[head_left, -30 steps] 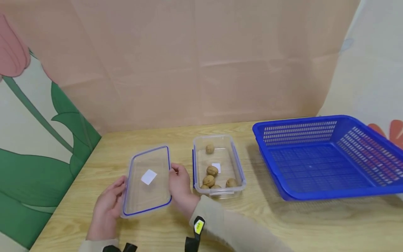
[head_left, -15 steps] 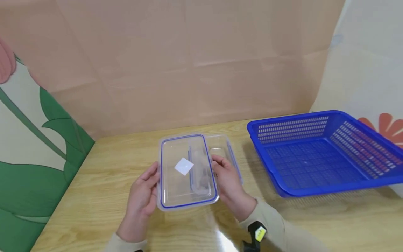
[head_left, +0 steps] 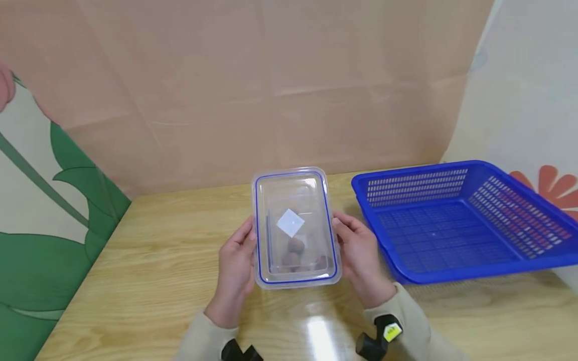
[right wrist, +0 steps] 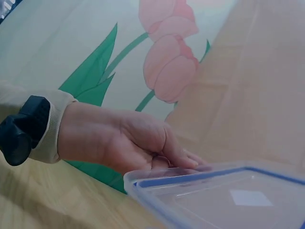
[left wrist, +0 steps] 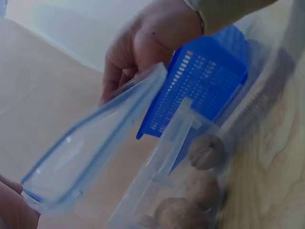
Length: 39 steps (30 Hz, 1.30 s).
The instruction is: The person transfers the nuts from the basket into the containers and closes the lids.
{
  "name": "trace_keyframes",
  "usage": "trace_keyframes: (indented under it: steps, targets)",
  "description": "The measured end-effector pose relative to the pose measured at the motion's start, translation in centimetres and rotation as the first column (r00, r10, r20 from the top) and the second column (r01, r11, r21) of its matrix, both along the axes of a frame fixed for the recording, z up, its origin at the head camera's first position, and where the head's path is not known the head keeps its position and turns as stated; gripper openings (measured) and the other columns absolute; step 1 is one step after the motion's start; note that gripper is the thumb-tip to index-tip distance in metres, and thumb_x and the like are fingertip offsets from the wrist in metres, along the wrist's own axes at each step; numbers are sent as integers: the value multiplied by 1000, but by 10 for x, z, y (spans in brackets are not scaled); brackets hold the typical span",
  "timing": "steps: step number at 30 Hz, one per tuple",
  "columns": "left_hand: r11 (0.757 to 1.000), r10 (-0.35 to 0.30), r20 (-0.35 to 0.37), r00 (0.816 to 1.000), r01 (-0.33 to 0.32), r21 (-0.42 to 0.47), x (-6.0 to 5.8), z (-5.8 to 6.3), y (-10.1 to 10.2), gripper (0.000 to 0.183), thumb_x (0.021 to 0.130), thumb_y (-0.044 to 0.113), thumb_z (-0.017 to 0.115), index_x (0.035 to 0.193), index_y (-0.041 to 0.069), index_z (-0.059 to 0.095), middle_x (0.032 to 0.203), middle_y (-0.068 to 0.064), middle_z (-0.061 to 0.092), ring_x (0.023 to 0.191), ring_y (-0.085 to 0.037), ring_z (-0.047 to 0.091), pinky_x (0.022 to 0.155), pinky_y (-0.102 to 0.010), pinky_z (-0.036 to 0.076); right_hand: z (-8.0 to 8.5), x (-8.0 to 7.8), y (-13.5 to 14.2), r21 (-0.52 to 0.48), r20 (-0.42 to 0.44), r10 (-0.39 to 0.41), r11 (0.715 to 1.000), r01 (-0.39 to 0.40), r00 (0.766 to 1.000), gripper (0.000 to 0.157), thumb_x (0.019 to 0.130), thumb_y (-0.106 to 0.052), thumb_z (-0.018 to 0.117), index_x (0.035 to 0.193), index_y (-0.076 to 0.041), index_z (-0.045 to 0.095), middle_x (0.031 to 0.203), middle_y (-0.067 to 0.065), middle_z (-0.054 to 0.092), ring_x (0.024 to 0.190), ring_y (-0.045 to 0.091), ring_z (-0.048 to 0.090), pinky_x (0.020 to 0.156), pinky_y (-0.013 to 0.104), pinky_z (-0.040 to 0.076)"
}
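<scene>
A clear plastic lid (head_left: 271, 200) with a blue seal and a white square label (head_left: 290, 222) is held level between both hands. My left hand (head_left: 237, 265) grips its left edge, and my right hand (head_left: 360, 250) pinches the right edge. Beneath it stands the clear food container with several walnuts (head_left: 296, 245), seen dimly through the lid. In the left wrist view the lid (left wrist: 95, 143) hovers above the container (left wrist: 162, 148), a gap between them, with walnuts (left wrist: 206, 151) inside. The right wrist view shows the left hand (right wrist: 138, 140) with its thumb over the lid's edge (right wrist: 190, 183).
A blue plastic basket (head_left: 433, 277) with slotted walls stands to the right, close to the right hand. The wooden table (head_left: 180, 240) ends at a pinkish-brown backdrop (head_left: 280, 100). A tulip-printed panel (head_left: 40, 271) is on the left.
Both hands have carried the lid rightward from the left of the container to above it. The lid now covers the container in the head view. The basket has stayed in place.
</scene>
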<state>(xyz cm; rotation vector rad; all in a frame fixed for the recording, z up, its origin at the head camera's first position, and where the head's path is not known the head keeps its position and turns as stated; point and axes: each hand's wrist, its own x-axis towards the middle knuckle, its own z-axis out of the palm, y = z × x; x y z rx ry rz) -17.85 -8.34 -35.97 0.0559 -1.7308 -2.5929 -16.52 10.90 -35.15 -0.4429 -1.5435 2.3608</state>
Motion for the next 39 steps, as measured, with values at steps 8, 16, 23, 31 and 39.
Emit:
trace_keyframes:
  steps: [8,16,23,31,39]
  targets:
    - [995,98,-237,967,-101,-1,-9,20,8,36,88,-14,43,122,-9,53,131,-15,54,118,-16,53,99,-23,44,13,-9,2,-10,-98,-117,993,117,988,28,87,5,56,74,-18,67,67,-7,60,58,6,49,54,16,44]
    - [980,145,-367,919,-82,181,-12,18,25,29,88,-12,40,83,10,58,131,-14,52,128,-29,42,105,-28,39,19,-13,2,-359,-237,-145,932,52,961,33,86,4,41,60,-6,58,57,2,56,54,11,54,55,20,51]
    - [957,163,-313,936,-74,280,-10,13,32,30,94,7,44,65,13,46,147,-19,32,136,-31,29,115,-34,23,19,-14,3,-344,-299,-170,937,61,939,31,91,-1,49,63,-6,61,63,2,63,59,10,60,61,19,54]
    - [929,244,-66,967,-214,302,-8,-5,31,37,93,13,54,56,9,51,150,-15,28,138,-28,26,102,-26,41,15,-7,7,-84,-210,-38,996,21,977,34,89,-2,55,58,-13,66,89,-2,71,95,13,62,77,20,54]
    - [915,244,-37,969,-218,341,-9,-18,30,25,93,16,53,70,7,59,150,-18,25,140,-29,19,100,-26,43,2,-2,13,29,-66,41,999,-39,997,22,87,-7,61,74,-22,73,95,-9,71,115,16,56,95,23,48]
